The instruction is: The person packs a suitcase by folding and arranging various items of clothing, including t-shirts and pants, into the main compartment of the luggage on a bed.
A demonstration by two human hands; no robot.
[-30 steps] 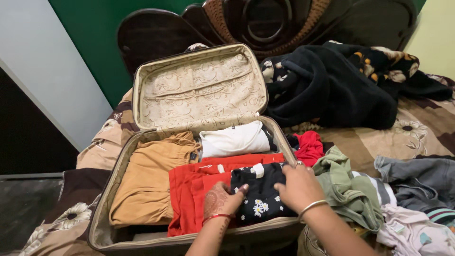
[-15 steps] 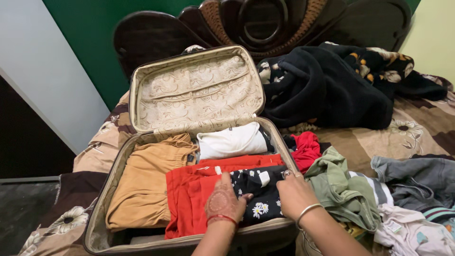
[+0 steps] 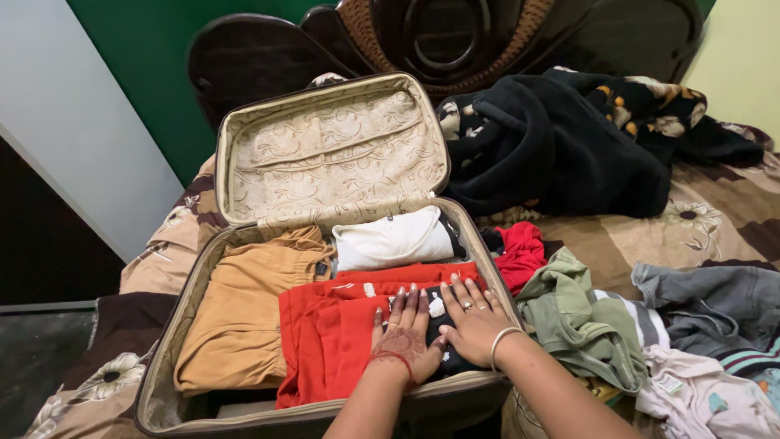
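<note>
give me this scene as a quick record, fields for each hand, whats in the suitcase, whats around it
left hand: flat, fingers spread, pressing on the black floral garment
right hand: flat on the same garment, beside the left
suitcase: open on the bed, patterned lid upright
inside: mustard garment, red garment, white folded garment
right of suitcase: red cloth, green garment, grey garment
behind: black fleece blanket, dark wooden headboard

My left hand point(image 3: 404, 329) and right hand point(image 3: 471, 321) cover most of the black floral garment point(image 3: 435, 309); its print barely shows. Suitcase point(image 3: 162, 382) near corner, light garment point(image 3: 715, 406) cut off by frame.
</note>
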